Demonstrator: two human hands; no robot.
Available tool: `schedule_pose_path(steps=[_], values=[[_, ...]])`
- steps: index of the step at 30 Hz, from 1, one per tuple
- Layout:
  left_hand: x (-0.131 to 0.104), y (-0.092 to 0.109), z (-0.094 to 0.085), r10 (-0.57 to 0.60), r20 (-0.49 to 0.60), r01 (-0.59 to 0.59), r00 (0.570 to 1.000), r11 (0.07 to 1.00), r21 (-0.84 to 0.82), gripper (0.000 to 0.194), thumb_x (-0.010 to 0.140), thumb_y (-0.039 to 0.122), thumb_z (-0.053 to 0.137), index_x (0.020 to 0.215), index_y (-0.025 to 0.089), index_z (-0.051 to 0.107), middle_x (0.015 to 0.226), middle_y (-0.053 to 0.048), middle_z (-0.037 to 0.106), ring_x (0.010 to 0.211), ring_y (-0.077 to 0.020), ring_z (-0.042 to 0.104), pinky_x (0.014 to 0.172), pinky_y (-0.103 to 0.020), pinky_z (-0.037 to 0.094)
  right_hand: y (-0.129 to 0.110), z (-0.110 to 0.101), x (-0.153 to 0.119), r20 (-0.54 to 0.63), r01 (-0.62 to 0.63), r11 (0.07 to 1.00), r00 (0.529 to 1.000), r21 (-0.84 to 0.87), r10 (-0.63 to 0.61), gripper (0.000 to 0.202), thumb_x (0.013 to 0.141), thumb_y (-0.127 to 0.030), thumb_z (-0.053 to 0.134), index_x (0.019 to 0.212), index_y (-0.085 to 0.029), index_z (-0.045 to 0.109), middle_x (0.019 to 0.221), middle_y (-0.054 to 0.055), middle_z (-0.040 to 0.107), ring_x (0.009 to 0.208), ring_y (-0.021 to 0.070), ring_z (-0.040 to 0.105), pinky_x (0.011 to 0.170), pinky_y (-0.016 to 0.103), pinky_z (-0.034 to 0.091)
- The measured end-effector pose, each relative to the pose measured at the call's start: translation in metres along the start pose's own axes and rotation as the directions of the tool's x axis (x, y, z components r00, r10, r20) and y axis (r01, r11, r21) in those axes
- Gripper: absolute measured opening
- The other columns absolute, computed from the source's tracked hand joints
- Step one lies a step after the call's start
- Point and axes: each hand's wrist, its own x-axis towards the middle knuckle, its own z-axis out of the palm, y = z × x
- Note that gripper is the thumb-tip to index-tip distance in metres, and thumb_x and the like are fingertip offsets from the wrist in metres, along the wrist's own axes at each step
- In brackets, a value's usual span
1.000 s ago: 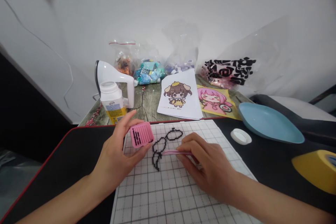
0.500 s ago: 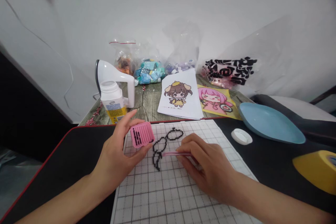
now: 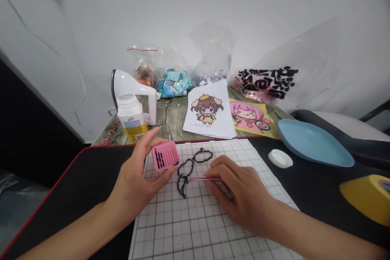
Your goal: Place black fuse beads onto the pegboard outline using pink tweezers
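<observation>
Two grips held: left hand (image 3: 138,178), pink tray (image 3: 166,156), ten o'clock of the black bead outline (image 3: 185,178) on the gridded board (image 3: 189,229); right hand (image 3: 236,189), pink tweezers (image 3: 201,178), three o'clock. Nothing had visibly shifted; no added bead showed.

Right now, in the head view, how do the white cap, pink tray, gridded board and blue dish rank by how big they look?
Largest to smallest:
1. Gridded board
2. Blue dish
3. Pink tray, held in the left hand
4. White cap
Nearness may enlarge the pink tray.
</observation>
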Motion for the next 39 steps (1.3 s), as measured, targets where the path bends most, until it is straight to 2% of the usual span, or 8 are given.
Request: schedule_pose_path(steps=[8, 25, 39], values=[[-0.0002, 0.0001, -0.0009, 0.005, -0.003, -0.005, 1.000, 1.000, 0.003, 0.072, 0.082, 0.033, 0.068, 0.142, 0.036, 0.028, 0.122, -0.004, 0.064, 0.110, -0.0243, 0.064, 0.096, -0.047, 0.051, 0.0006, 0.0010, -0.0002, -0.006, -0.021, 1.000, 1.000, -0.021, 0.021, 0.009, 0.096, -0.020, 0.043, 0.094, -0.019, 0.052, 0.080, 0.003, 0.062, 0.062, 0.0142, 0.060, 0.046, 0.025, 0.042], [0.0003, -0.0003, 0.0003, 0.028, -0.004, -0.028, 1.000, 1.000, 0.008, 0.073, 0.081, 0.032, 0.069, 0.142, 0.035, 0.029, 0.120, -0.003, 0.065, 0.108, -0.0227, 0.065, 0.096, -0.043, 0.051, 0.0052, 0.0046, 0.0001, 0.034, -0.048, 0.998, 0.998, -0.042, 0.049, 0.015, 0.098, -0.022, 0.042, 0.093, -0.017, 0.055, 0.080, 0.004, 0.063, 0.062, 0.0149, 0.063, 0.049, 0.026, 0.049], [-0.0003, -0.0011, 0.0002, 0.022, -0.010, -0.022, 1.000, 1.000, 0.002, 0.073, 0.081, 0.033, 0.069, 0.142, 0.034, 0.029, 0.121, -0.004, 0.064, 0.109, -0.0235, 0.064, 0.097, -0.045, 0.051, 0.0029, 0.0042, 0.0002, 0.053, -0.036, 0.999, 0.998, -0.024, 0.037, 0.012, 0.097, -0.020, 0.042, 0.093, -0.018, 0.053, 0.080, 0.004, 0.061, 0.061, 0.0144, 0.059, 0.049, 0.025, 0.046]])
